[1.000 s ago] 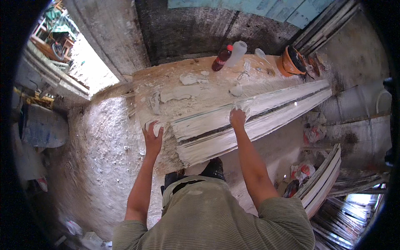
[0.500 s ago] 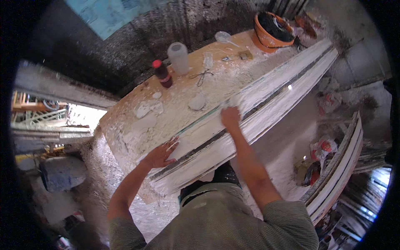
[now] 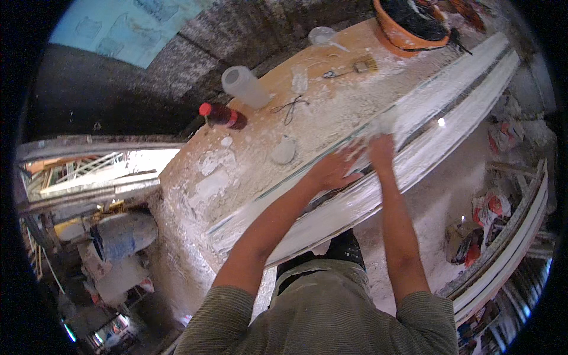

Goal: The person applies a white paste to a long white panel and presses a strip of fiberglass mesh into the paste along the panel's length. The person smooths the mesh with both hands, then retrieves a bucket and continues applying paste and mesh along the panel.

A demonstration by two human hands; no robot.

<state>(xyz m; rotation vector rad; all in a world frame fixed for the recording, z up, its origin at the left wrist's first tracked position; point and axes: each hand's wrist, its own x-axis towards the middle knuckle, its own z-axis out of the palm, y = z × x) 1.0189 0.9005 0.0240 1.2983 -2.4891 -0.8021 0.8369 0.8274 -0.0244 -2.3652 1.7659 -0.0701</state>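
Observation:
A long board coated in white plaster-like material lies slantwise across the table, with a dark groove along its length. My left hand rests on the board near its middle, empty, its whitened fingers spread. Just to the right, my right hand is closed over a pale, motion-blurred thing pressed to the board; its kind cannot be made out. Both hands are close together, apparently not touching. A round whitish piece lies on the table left of them.
On the dusty table are a red-capped bottle of dark drink, a translucent jug, a brush and a clear ladle-like scoop. An orange tub stands at the far end. More long white pieces lean at right.
My left hand has slid far up the board to the right, beside my right hand. My right hand has also moved further along it with the pale thing. The view has shifted.

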